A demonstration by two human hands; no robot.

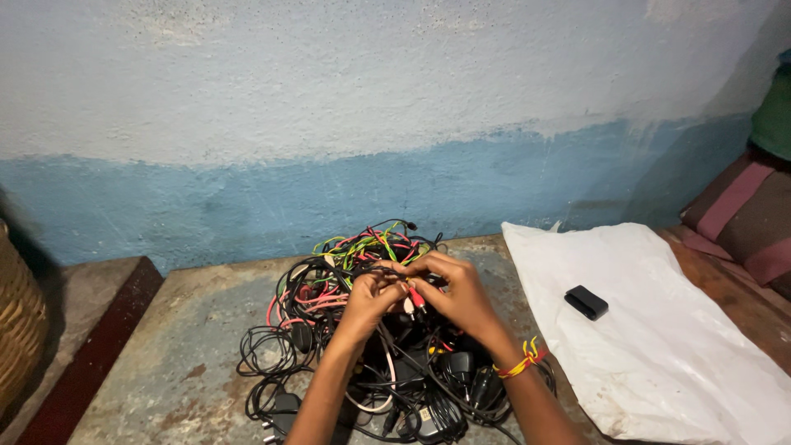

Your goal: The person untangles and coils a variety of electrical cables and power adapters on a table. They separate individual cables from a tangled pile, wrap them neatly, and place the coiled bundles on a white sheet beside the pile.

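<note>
Cables: a tangled heap [371,330] is piled on the worn slab, at the near middle, close under the wall
Plugs held: small red and white plugs [414,298] are pinched between the fingertips of both hands above the heap
Left hand: [368,298] is closed in a pinch on thin wires and the plugs
Right hand: [461,297] is curled in a pinch on the same bundle; a yellow and red thread band [522,363] is worn at the wrist
Risk: knots could be tightened if the pinched wires are pulled hard, since the loops are crossed many ways; thin wires could be strained at the plugs
Risk of dragging: chargers [449,387] caught in the loops could be hauled towards the slab edge
Materials: thin, flexible cords in black, red, pink, green and yellow; hard black plastic blocks
Slab: [189,346] rough, patchy, rust-stained
Plastic sheet: [659,330] white, crinkled, spread at the right, with a small black box [586,302] laid on it
Wall: [247,148] chalky, white above blue
Basket: [16,321] woven, at the far left
</note>
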